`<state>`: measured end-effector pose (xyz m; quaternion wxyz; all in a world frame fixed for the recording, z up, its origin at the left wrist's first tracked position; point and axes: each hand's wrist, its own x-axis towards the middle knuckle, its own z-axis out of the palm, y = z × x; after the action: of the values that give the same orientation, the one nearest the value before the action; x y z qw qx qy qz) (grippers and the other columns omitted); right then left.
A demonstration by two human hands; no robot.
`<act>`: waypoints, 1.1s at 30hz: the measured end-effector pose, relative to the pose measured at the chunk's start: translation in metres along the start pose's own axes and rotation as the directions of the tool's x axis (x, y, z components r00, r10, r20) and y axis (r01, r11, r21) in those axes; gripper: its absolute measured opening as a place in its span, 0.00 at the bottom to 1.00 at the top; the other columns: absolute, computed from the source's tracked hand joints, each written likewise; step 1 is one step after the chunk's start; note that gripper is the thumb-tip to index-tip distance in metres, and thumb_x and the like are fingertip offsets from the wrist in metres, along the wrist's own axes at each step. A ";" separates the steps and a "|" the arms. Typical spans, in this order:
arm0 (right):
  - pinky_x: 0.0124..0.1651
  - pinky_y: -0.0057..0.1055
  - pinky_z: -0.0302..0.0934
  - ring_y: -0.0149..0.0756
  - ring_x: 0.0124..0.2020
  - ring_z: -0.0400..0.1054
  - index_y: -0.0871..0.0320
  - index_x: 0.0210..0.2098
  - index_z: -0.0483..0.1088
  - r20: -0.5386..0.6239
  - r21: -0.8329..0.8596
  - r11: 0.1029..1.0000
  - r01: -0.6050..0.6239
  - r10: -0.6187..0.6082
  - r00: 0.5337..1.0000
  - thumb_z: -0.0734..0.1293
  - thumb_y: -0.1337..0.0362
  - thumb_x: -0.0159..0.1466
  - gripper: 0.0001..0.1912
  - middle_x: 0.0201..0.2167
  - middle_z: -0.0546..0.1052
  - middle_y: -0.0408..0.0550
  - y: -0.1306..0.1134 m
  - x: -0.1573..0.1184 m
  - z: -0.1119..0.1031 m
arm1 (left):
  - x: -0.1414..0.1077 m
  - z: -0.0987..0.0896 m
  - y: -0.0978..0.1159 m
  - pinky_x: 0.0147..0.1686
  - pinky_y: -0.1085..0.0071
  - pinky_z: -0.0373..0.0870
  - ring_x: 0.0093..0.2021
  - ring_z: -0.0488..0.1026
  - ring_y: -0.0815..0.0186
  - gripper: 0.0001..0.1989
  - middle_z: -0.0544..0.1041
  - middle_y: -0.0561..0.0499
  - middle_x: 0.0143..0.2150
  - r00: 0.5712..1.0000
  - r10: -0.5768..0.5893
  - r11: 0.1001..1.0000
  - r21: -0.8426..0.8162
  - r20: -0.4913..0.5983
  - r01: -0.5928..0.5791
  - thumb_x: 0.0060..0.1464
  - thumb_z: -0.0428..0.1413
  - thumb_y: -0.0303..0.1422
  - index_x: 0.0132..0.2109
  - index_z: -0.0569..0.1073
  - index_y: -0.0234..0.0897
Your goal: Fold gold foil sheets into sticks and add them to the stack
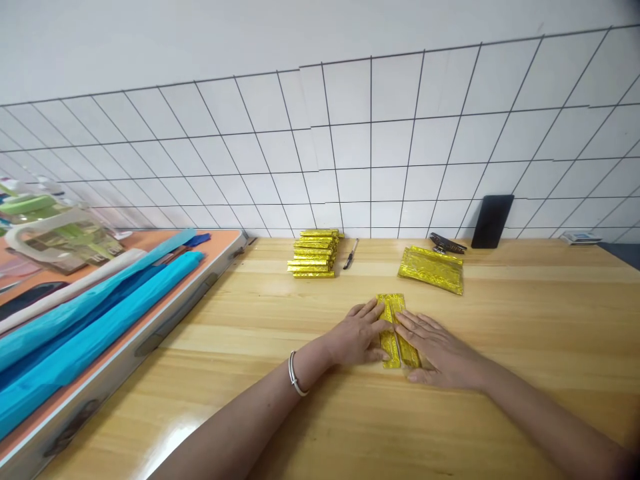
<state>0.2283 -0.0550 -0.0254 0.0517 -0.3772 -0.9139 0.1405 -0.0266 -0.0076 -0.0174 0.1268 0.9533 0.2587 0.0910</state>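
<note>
A shiny gold foil piece (391, 339) lies flat on the wooden table, with its two long sides meeting at a narrow gap down the middle. My left hand (356, 335) rests on its left part, fingers spread. On the right part lies my right hand (431, 347), also flat with fingers stretched out. Behind them, to the left, is a stack of narrow folded gold strips (315, 255). A flat stack of gold foil sheets (431, 269) lies behind and to the right.
A pen (351, 255) lies beside the strips. Near the tiled wall are a black clip (447, 244) and a dark phone-like slab (493, 221) leaning upright. At left, an orange-topped surface (220, 245) carries blue rolled material (115, 317) and a green-lidded container (30, 205).
</note>
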 end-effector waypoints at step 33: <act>0.50 0.37 0.66 0.37 0.46 0.70 0.60 0.41 0.70 -0.354 -0.359 0.916 0.179 -0.311 0.882 0.61 0.74 0.61 0.11 0.42 0.77 0.53 -0.017 -0.015 0.004 | -0.013 -0.006 0.009 0.58 0.54 0.50 0.61 0.56 0.51 0.33 0.58 0.41 0.63 0.990 0.144 0.989 0.022 0.005 -0.144 0.52 0.49 0.52 0.60 0.59 0.41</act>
<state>0.2270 -0.0778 -0.0245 0.1959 -0.2811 -0.9345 -0.0964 -0.0351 -0.0205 -0.0104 0.1097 0.9710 0.1898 0.0953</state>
